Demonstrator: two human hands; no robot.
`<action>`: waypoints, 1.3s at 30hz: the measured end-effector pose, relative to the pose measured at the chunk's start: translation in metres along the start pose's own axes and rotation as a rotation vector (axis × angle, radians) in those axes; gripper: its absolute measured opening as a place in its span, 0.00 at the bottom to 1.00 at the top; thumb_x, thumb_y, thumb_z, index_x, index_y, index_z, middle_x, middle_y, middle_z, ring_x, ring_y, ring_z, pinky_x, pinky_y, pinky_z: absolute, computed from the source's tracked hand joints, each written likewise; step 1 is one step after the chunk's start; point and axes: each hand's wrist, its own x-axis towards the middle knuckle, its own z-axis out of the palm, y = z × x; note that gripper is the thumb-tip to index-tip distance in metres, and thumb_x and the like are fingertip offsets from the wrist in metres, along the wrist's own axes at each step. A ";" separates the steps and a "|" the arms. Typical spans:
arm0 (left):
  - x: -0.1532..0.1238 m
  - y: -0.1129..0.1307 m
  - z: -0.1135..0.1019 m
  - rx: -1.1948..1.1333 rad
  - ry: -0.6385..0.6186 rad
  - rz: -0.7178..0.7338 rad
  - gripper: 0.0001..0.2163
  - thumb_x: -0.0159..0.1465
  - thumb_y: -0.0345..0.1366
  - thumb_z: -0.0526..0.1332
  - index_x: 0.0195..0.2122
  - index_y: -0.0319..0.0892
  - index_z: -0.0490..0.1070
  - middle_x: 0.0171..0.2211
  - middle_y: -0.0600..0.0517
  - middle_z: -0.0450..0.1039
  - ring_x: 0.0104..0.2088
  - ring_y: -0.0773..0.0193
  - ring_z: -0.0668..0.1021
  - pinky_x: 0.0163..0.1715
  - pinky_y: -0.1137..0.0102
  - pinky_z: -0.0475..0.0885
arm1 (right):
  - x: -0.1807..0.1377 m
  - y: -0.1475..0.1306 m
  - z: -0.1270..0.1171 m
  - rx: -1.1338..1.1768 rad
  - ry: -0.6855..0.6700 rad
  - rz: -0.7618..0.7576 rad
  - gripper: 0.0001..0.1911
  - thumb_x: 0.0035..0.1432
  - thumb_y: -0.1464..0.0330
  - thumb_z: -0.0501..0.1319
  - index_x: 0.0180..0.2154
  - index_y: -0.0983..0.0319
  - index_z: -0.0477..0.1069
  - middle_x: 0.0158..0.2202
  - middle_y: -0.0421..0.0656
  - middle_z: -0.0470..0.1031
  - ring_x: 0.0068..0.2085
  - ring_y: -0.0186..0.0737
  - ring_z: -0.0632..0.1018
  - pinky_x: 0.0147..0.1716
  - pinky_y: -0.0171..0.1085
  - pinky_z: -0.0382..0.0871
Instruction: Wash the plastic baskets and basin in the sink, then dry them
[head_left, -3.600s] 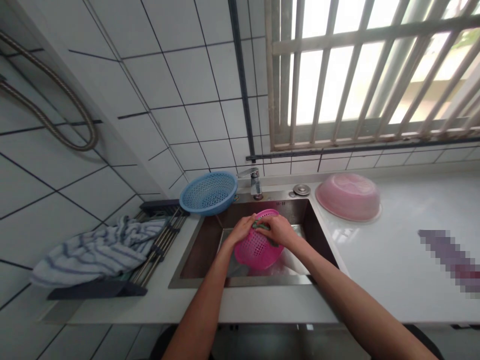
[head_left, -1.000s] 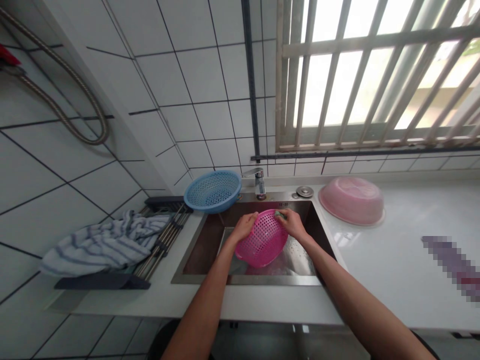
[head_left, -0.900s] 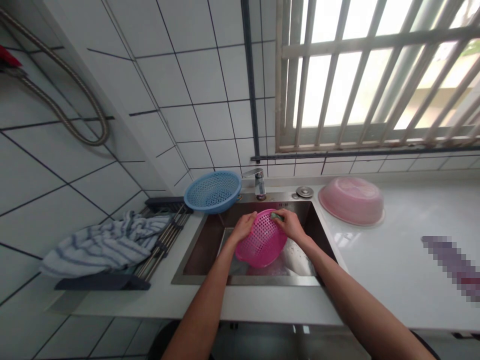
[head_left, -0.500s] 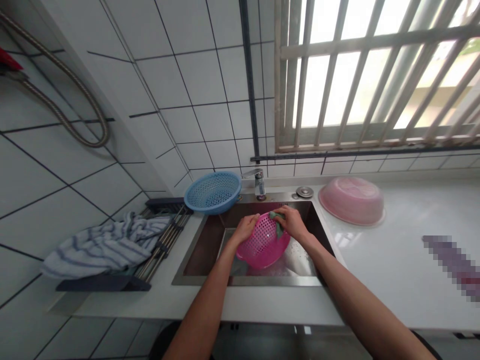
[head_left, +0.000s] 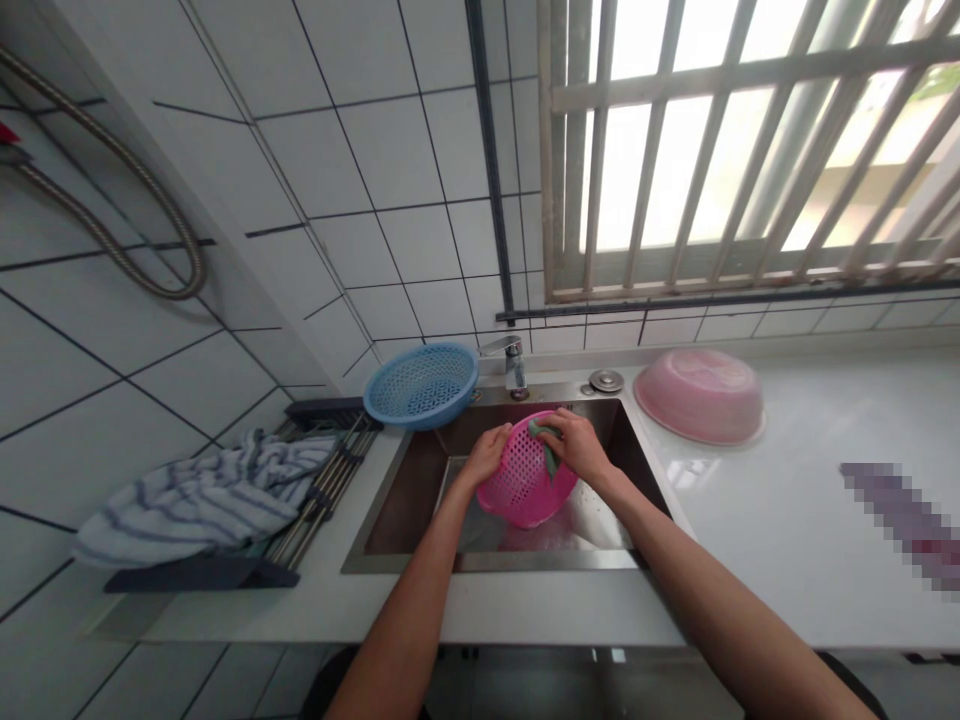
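A bright pink colander [head_left: 517,480] is held tilted over the steel sink [head_left: 382,525], its holed inside facing me. My left hand [head_left: 489,454] grips its left rim, fingers closed over the edge. In my right hand [head_left: 579,443] is a green cloth [head_left: 550,460], pinched in the fingers and pressed against the inside of the colander near the top right rim. Part of the cloth hangs down below the fingers. The faucet [head_left: 514,366] stands behind the colander at the sink's back edge.
A blue plastic basket [head_left: 424,385] rests at the sink's back left corner. Left of the sink, a striped towel [head_left: 217,495] lies on a rolled drying rack [head_left: 330,500]. An upturned pink basin [head_left: 699,395] and a metal drain strainer [head_left: 606,380] are to the right.
The colander has tipped and risen slightly in my hands. My right hand with the cloth has shifted a little left along the inside near the rim. The view has moved slightly.
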 end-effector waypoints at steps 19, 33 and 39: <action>-0.001 0.009 -0.011 0.189 -0.038 -0.130 0.32 0.67 0.64 0.47 0.24 0.41 0.70 0.25 0.49 0.75 0.32 0.55 0.76 0.34 0.67 0.65 | -0.006 -0.019 0.025 -0.114 -0.289 -0.160 0.09 0.67 0.67 0.64 0.44 0.54 0.84 0.41 0.46 0.82 0.43 0.46 0.80 0.47 0.39 0.70; -0.005 0.017 -0.010 0.267 0.098 -0.170 0.32 0.65 0.66 0.44 0.18 0.44 0.60 0.19 0.52 0.64 0.26 0.60 0.69 0.29 0.67 0.55 | -0.005 -0.005 0.015 -0.126 -0.241 -0.097 0.10 0.66 0.66 0.67 0.48 0.57 0.83 0.44 0.45 0.83 0.44 0.43 0.81 0.49 0.37 0.71; -0.004 0.016 -0.009 0.242 0.121 -0.161 0.31 0.65 0.66 0.44 0.19 0.44 0.60 0.19 0.52 0.65 0.26 0.61 0.69 0.29 0.67 0.57 | -0.006 -0.017 0.024 -0.201 -0.284 -0.183 0.10 0.68 0.67 0.64 0.49 0.57 0.82 0.44 0.45 0.83 0.45 0.43 0.81 0.48 0.37 0.71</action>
